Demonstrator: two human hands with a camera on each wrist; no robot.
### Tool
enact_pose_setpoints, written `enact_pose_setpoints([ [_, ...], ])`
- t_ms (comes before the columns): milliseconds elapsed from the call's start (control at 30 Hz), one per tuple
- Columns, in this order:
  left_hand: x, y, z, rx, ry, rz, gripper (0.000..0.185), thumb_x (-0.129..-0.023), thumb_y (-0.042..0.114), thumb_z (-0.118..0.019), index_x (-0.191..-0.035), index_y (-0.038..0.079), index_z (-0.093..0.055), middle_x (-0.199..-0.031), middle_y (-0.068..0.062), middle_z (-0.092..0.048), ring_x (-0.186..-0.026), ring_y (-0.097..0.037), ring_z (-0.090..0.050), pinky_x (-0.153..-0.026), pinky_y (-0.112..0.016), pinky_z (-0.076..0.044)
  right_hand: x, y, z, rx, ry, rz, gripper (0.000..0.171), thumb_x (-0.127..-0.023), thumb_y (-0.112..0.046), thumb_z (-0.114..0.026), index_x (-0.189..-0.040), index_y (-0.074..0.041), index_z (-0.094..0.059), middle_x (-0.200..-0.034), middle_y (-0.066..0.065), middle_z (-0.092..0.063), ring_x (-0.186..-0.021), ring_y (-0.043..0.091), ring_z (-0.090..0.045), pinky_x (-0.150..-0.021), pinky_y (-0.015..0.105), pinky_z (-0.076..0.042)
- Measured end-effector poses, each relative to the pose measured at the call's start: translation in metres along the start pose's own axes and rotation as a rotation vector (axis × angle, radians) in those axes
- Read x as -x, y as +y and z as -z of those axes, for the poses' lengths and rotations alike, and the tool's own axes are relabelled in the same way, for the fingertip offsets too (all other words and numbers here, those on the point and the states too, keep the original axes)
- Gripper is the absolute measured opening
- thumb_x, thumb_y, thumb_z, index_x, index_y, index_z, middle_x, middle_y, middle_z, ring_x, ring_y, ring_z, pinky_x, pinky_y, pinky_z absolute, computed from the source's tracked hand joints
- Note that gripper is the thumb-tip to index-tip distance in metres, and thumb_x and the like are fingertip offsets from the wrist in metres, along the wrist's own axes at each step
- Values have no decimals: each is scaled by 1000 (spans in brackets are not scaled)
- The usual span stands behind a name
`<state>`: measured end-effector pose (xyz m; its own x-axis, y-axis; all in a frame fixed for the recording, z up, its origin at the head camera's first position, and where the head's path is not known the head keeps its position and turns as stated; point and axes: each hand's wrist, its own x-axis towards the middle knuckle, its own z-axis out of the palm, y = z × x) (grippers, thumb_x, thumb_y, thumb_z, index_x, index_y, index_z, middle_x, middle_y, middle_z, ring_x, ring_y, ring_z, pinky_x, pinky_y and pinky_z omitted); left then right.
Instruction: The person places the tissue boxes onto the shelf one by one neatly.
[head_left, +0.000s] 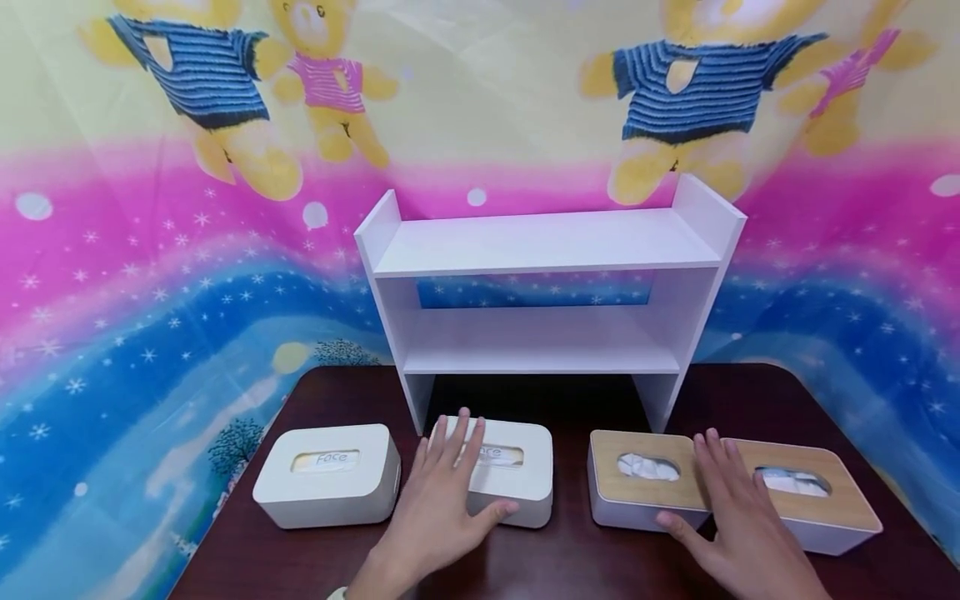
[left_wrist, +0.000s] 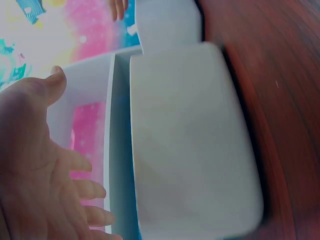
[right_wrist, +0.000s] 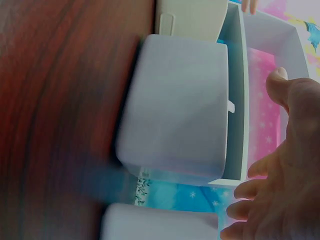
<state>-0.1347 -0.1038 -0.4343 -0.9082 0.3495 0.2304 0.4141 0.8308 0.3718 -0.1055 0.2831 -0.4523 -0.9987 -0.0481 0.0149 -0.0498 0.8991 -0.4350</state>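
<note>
Spread flat, my left hand [head_left: 442,496] reaches over the left part of a white tissue box [head_left: 528,475] printed "Face" in its slot. To its left stands a matching white tissue box [head_left: 330,487]. My right hand [head_left: 738,525], fingers straight and thumb out, is over the adjoining sides of two wood-topped tissue boxes, the nearer-to-middle one [head_left: 607,471] and the far right one [head_left: 840,492]. Tissue shows in both oval slots. In the left wrist view the left hand [left_wrist: 45,165] holds nothing; in the right wrist view the right hand [right_wrist: 290,165] is likewise without anything in its grasp.
A white two-tier shelf [head_left: 540,242] stands at the back of the dark wooden table [head_left: 352,392], behind the boxes. Behind it hangs a colourful cloth [head_left: 150,333] printed with bears and snowflakes.
</note>
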Motion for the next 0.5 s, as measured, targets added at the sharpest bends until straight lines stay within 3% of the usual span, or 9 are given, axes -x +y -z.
enact_pose_setpoints([
  [67, -3, 8, -4, 19, -13, -25, 102, -96, 72, -64, -174, 20, -21, -182, -7, -15, -168, -40, -12, -130, -69, -23, 1, -1, -1, -18, 1, 3, 122, -96, -75, -62, -172, -8, 6, -178, 31, 4, -161, 58, 13, -120, 81, 13],
  [300, -13, 37, -16, 46, -82, -82, 106, -94, 85, -50, -174, 25, -16, -182, -2, -10, -169, -34, -10, -131, -64, -27, 5, -4, -2, -14, -22, -44, 123, -95, -80, -58, -172, -14, 14, -179, 27, 8, -162, 58, 1, -110, 90, -23],
  [500, -18, 62, -28, 81, -81, -160, 103, -97, 84, -45, -174, 24, -13, -182, -4, -14, -168, -35, -17, -131, -57, -32, 7, -4, -2, -20, -23, -73, 122, -97, -79, -56, -172, -9, 10, -178, 31, 4, -160, 60, -11, -110, 86, -30],
])
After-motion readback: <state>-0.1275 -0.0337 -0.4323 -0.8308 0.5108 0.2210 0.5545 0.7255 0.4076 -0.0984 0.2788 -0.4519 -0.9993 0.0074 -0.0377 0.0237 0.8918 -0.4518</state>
